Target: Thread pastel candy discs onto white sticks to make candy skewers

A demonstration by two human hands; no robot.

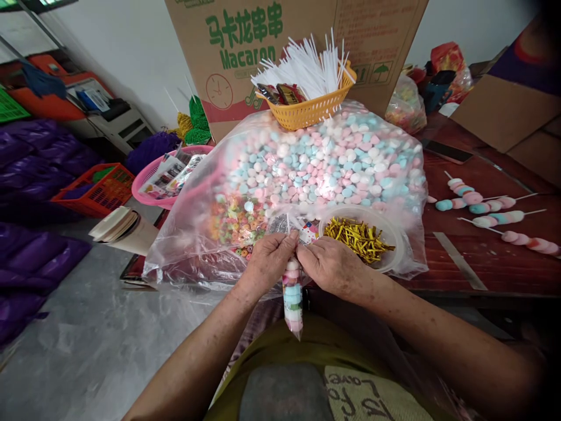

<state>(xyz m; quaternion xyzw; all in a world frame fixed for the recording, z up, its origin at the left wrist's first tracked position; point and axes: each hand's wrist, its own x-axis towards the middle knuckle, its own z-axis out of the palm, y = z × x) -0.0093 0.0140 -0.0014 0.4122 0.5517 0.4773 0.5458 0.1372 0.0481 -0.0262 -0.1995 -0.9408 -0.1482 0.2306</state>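
Note:
My left hand (268,260) and my right hand (329,264) meet over my lap, both pinched on the top of a narrow clear bag (293,301) that holds a candy skewer of pink, blue and white pieces. The bag hangs down from my fingers, its tip pointing toward me. Just beyond my right hand stands a clear bowl (392,234) of gold twist ties (360,238). Behind both hands lies a big clear plastic sack (315,164) full of pastel round candies, with colourful ring candies (236,225) at its near left.
A yellow basket (309,111) of white sticks sits on the sack before a "Macaron" cardboard box (236,47). Several finished skewers (486,206) lie on the dark red table at right, near a phone (447,152). A pink basket (151,190) and orange crate (99,190) stand left.

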